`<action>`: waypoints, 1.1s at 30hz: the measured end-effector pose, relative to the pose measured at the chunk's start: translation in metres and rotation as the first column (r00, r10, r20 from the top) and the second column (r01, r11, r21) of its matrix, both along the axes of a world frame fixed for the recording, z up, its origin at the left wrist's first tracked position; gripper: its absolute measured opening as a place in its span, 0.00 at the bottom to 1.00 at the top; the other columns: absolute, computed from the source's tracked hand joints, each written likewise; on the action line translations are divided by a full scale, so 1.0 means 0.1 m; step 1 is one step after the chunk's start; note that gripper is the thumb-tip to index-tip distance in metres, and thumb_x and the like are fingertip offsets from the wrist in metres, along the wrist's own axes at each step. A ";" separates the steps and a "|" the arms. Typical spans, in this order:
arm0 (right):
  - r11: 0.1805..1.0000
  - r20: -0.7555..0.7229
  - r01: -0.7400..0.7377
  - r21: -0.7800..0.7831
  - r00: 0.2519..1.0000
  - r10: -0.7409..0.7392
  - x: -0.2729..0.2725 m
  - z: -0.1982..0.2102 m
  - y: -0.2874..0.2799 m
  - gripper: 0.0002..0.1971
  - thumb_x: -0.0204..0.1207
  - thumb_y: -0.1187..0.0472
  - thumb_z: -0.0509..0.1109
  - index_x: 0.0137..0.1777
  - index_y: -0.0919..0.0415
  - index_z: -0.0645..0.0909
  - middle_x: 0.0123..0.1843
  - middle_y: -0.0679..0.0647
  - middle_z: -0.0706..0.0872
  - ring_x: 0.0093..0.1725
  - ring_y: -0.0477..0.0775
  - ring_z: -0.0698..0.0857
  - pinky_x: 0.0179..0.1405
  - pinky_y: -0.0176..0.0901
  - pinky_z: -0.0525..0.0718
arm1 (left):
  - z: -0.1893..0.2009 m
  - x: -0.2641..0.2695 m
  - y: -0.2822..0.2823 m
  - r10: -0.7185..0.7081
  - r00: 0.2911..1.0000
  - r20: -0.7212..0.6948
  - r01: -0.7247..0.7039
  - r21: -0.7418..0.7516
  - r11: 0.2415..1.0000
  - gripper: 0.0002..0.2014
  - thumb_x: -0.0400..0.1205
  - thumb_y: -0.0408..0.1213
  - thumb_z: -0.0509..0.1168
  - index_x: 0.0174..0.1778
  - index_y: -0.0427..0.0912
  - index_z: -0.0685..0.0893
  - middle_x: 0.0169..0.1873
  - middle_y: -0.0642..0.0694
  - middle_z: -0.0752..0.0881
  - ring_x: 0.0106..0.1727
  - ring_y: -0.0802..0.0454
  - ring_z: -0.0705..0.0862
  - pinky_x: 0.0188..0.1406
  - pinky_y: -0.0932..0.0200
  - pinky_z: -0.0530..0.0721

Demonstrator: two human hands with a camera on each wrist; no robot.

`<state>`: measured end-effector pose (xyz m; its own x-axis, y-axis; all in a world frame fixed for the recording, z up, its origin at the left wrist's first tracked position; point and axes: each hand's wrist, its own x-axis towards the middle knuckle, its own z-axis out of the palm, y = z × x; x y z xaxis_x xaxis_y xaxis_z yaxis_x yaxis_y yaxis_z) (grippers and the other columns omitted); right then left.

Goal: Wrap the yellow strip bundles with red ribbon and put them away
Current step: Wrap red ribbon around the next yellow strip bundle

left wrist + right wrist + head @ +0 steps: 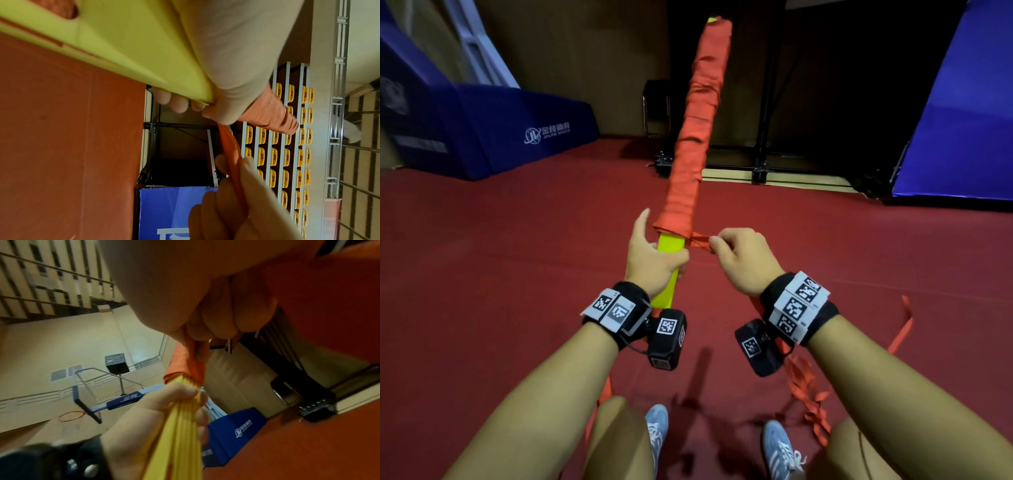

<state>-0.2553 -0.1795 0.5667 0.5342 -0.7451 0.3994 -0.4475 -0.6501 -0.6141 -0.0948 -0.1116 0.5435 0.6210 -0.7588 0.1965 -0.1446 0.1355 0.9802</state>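
A long yellow strip bundle (670, 244) points up and away from me, most of its length covered in red ribbon wrap (697, 126). My left hand (652, 258) grips the bare yellow near end, thumb raised beside the wrap's edge. To its right, my right hand (736, 255) pinches the free red ribbon (699, 238), held taut sideways from the wrap's lower edge. In the left wrist view the yellow bundle (123, 53) crosses the top and the ribbon (231, 146) runs down to the right hand's fingers (222, 201). The right wrist view shows the ribbon (195, 363) meeting the stacked yellow strips (180, 426).
Loose red ribbon (808, 394) trails over the dark red floor (500, 267) by my right leg and near my blue shoes (657, 431). Blue padded mats (482, 133) stand at the left and at the right (962, 120). A black metal stand (762, 161) is ahead.
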 end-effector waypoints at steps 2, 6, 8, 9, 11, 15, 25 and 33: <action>0.999 -0.020 0.016 -0.042 1.000 -0.017 0.06 0.03 0.12 0.17 0.85 0.52 0.61 0.33 0.52 0.74 0.36 0.59 0.85 0.48 0.73 0.82 0.44 0.54 0.77 | -0.01 -0.05 -0.05 0.037 0.999 0.018 -0.037 -0.009 0.999 0.48 0.71 0.21 0.76 0.85 0.51 0.64 0.34 0.39 0.86 0.23 0.54 0.82 0.22 0.57 0.83; 0.998 -0.025 0.059 -0.013 0.998 -0.060 0.19 0.08 0.28 0.20 0.78 0.44 0.63 0.32 0.57 0.73 0.36 0.61 0.85 0.43 0.72 0.82 0.37 0.51 0.74 | 0.00 -0.18 -0.12 0.140 0.970 0.200 -0.146 0.014 0.989 0.30 0.71 0.39 0.73 0.73 0.52 0.80 0.43 0.48 0.90 0.44 0.44 0.90 0.43 0.53 0.86; 0.996 0.003 0.081 0.045 0.997 -0.081 0.22 0.09 0.33 0.25 0.73 0.34 0.65 0.31 0.57 0.77 0.34 0.58 0.86 0.39 0.67 0.84 0.34 0.50 0.78 | -0.03 -0.26 -0.08 0.131 0.952 0.278 -0.135 -0.005 0.991 0.30 0.71 0.46 0.64 0.72 0.50 0.79 0.43 0.48 0.89 0.47 0.38 0.89 0.45 0.49 0.87; 0.995 0.007 0.087 0.054 0.996 -0.087 0.22 0.10 0.35 0.28 0.70 0.30 0.65 0.31 0.57 0.78 0.34 0.56 0.87 0.38 0.64 0.85 0.33 0.49 0.80 | -0.06 -0.29 -0.06 0.123 0.936 0.331 -0.127 -0.008 0.992 0.29 0.71 0.47 0.64 0.72 0.51 0.76 0.41 0.47 0.89 0.43 0.37 0.88 0.42 0.45 0.88; 0.991 0.012 0.092 0.094 0.996 -0.093 0.23 0.14 0.37 0.31 0.69 0.26 0.67 0.30 0.57 0.80 0.31 0.52 0.87 0.35 0.58 0.87 0.31 0.45 0.79 | -0.09 -0.34 -0.03 0.114 0.879 0.463 -0.142 0.026 0.990 0.28 0.75 0.47 0.67 0.72 0.56 0.68 0.38 0.45 0.88 0.39 0.36 0.87 0.38 0.40 0.87; 0.984 0.052 0.089 0.153 0.994 -0.098 0.25 0.14 0.23 0.34 0.60 0.21 0.70 0.28 0.57 0.82 0.28 0.48 0.87 0.33 0.52 0.88 0.33 0.47 0.86 | -0.07 -0.40 -0.02 0.041 0.820 0.571 -0.145 0.137 0.980 0.30 0.80 0.50 0.66 0.77 0.65 0.62 0.48 0.48 0.89 0.46 0.36 0.89 0.42 0.41 0.88; 0.943 0.254 0.153 0.296 0.939 -0.232 0.12 0.02 0.14 0.31 0.68 0.33 0.79 0.23 0.53 0.66 0.14 0.42 0.66 0.17 0.44 0.68 0.20 0.36 0.66 | -0.22 -0.56 0.00 -0.092 0.622 0.778 -0.065 0.168 0.984 0.63 0.73 0.39 0.73 0.81 0.70 0.24 0.60 0.42 0.75 0.61 0.38 0.80 0.56 0.41 0.84; 0.893 0.218 0.086 0.442 0.955 -0.200 0.26 0.25 0.04 0.36 0.55 0.19 0.73 0.30 0.56 0.84 0.32 0.49 0.89 0.35 0.52 0.87 0.33 0.42 0.77 | -0.18 -0.37 0.05 0.087 0.646 0.758 -0.107 -0.023 0.994 0.55 0.69 0.19 0.70 0.88 0.47 0.48 0.69 0.34 0.80 0.67 0.31 0.79 0.69 0.35 0.79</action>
